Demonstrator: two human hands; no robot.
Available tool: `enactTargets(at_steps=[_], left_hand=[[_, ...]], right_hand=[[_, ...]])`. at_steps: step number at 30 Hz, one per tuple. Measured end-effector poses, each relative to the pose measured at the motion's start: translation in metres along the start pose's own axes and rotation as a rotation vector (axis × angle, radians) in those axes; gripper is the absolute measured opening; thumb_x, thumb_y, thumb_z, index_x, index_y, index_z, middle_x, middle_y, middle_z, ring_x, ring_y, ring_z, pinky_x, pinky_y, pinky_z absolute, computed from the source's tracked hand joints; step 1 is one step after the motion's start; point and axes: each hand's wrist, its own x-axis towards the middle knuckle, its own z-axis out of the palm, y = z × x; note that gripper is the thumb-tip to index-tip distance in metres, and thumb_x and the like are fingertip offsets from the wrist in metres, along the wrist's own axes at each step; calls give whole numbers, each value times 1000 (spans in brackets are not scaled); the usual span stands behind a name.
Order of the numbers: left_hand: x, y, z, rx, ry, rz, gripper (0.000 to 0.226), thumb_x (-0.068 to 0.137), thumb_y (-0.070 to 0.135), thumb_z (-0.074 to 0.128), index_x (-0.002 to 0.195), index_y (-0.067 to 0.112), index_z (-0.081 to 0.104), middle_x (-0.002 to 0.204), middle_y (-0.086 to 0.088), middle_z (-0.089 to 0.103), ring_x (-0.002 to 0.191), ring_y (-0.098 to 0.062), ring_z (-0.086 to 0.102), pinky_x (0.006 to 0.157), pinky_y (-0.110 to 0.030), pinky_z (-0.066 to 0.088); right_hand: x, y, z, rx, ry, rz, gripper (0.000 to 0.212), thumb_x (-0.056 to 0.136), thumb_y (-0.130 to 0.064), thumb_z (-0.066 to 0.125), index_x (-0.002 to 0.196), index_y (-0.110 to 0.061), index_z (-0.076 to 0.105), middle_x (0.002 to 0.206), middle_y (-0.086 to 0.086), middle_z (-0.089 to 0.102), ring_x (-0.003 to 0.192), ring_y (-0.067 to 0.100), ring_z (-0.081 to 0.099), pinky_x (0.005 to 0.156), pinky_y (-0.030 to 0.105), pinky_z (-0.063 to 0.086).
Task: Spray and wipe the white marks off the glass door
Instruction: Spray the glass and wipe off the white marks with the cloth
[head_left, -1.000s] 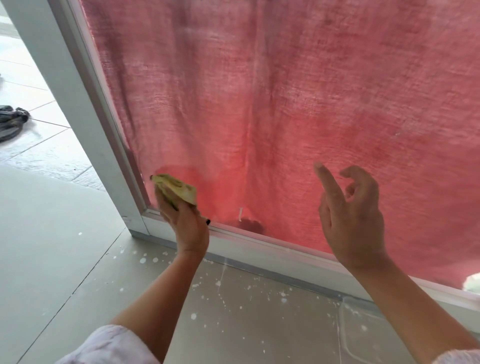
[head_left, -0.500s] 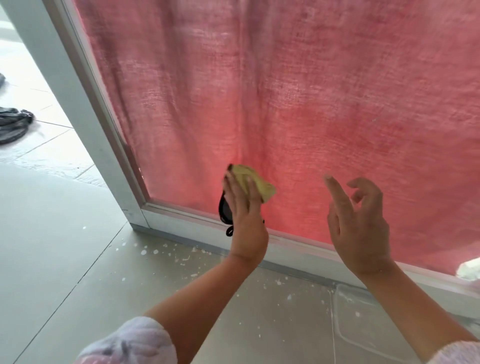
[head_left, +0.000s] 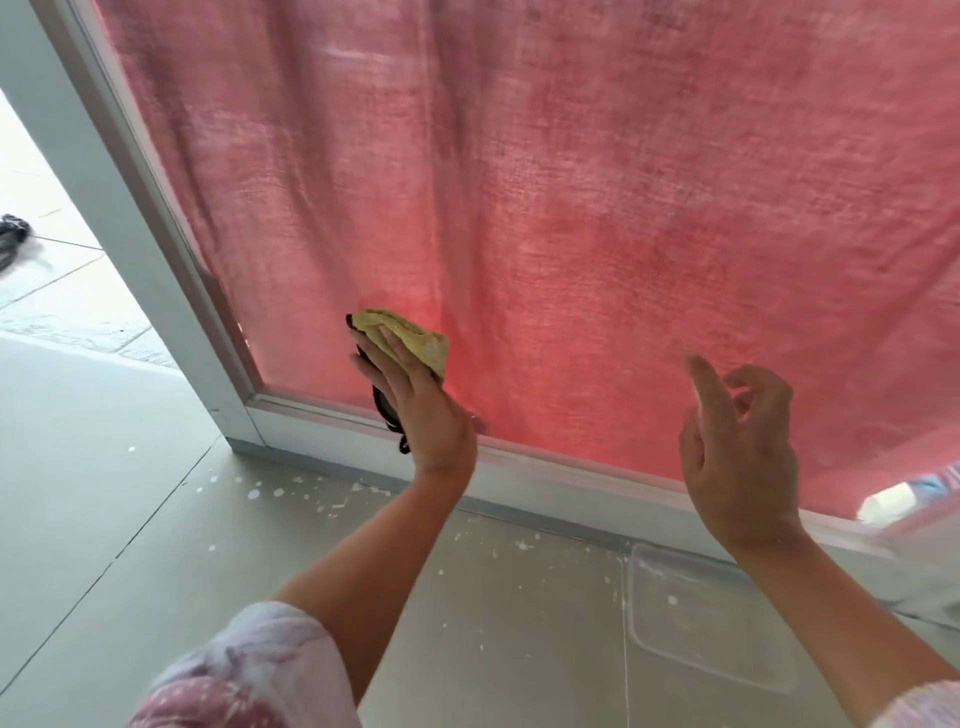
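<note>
**Wiping stage, low on the pane by the corner**

Wiping is clearly the step in hand, not spraying, since no spray bottle shows anywhere. The left hand (head_left: 415, 400) is grasping a folded yellow cleaning cloth (head_left: 402, 340) and pressing it flat against the clear glass door pane (head_left: 571, 208), down toward 7 o'clock of the pane, just above the white bottom door frame (head_left: 519, 475). Something dark dangles under that palm, maybe a strap or band, can't tell what. The right hand (head_left: 737, 447) is empty, fingers loosely spread and curled, hovering near the glass at about 5 o'clock and not touching it as far as I can see.

Behind the glass hangs a pink woven curtain (head_left: 623, 156), which makes faint smears hard to pick out. I honestly can't spot distinct white marks on the pane itself. Plenty of white paint specks (head_left: 270, 491) dot the grey floor (head_left: 104, 467) below the frame, and a clear plastic tray (head_left: 706, 623) lies on the floor at 5 o'clock.

My guess for the next move: firm passes along the bottom edge toward 3 o'clock, with pressure kept even so residue lifts rather than smears. Dried spots would probably need another spray first.
</note>
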Motion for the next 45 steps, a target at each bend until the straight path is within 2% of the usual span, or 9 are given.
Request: enactTargets(at_steps=[10, 13, 19, 21, 26, 35, 38, 42, 45], left_hand=[[1, -57, -9, 380, -292, 824, 96, 71, -10, 29, 153, 30, -2, 160, 1, -17, 146, -29, -16, 111, -60, 7], [4, -62, -15, 347, -294, 795, 101, 71, -15, 34, 152, 32, -4, 160, 2, -18, 146, -29, -15, 119, -49, -2], [-38, 9, 34, 44, -103, 180, 107, 68, -21, 41, 151, 21, -12, 155, -22, -19, 142, -41, -21, 116, -51, -7], [-50, 23, 43, 4, -120, 138, 99, 72, -19, 37, 150, 20, -9, 154, -26, -16, 141, -42, -20, 116, -49, -9], [-61, -3, 48, 203, -241, 636, 83, 82, -8, 31, 152, 28, 4, 159, -4, -22, 144, -36, -17, 109, -60, -4], [-56, 42, 65, 206, -72, 649, 85, 85, -12, 42, 153, 24, 4, 158, -4, -24, 141, -49, -7, 114, -62, 4], [-61, 74, 84, 189, -70, 792, 74, 92, -3, 33, 153, 27, 5, 159, -3, -16, 146, -35, -12, 117, -55, 1], [-81, 98, 105, 243, -182, 1061, 58, 95, 1, 28, 146, 26, 33, 160, -4, 17, 148, -27, 3, 119, -45, 6], [-93, 85, 113, 363, -263, 1318, 62, 93, -2, 31, 148, 27, 33, 157, 3, 23, 146, -22, 14, 121, -38, 10]], right_hand=[[-15, 21, -8, -43, -42, 30, 67, 76, 15, 61, 134, -13, 43, 112, 13, 33, 78, 35, 50, 62, 30, 46], [-24, 28, -14, -50, -49, 84, 67, 76, 14, 62, 134, -14, 43, 111, 12, 33, 78, 33, 51, 60, 30, 47], [-35, 33, -20, 3, -23, 369, 62, 82, 8, 59, 138, -9, 38, 115, 19, 34, 92, 34, 47, 74, 35, 45], [-36, 34, -21, 46, -7, 446, 63, 83, 7, 57, 139, -9, 34, 115, 25, 37, 97, 36, 46, 77, 35, 44], [-42, 48, -28, 124, 50, 644, 60, 85, 4, 53, 140, -5, 30, 125, 22, 40, 105, 30, 45, 83, 32, 41], [-64, 69, -41, 110, -4, 745, 55, 89, -2, 53, 139, 0, 30, 136, 20, 42, 119, 32, 47, 84, 24, 35], [-68, 74, -42, 95, -20, 715, 55, 89, -1, 54, 139, 0, 31, 136, 20, 42, 117, 28, 46, 83, 21, 33], [-69, 77, -35, 116, 2, 699, 56, 87, 3, 55, 138, 2, 32, 131, 23, 43, 112, 25, 43, 77, 11, 27], [-71, 79, -32, 122, 2, 700, 56, 88, 1, 54, 140, 1, 30, 135, 21, 40, 119, 26, 42, 81, 12, 29]])
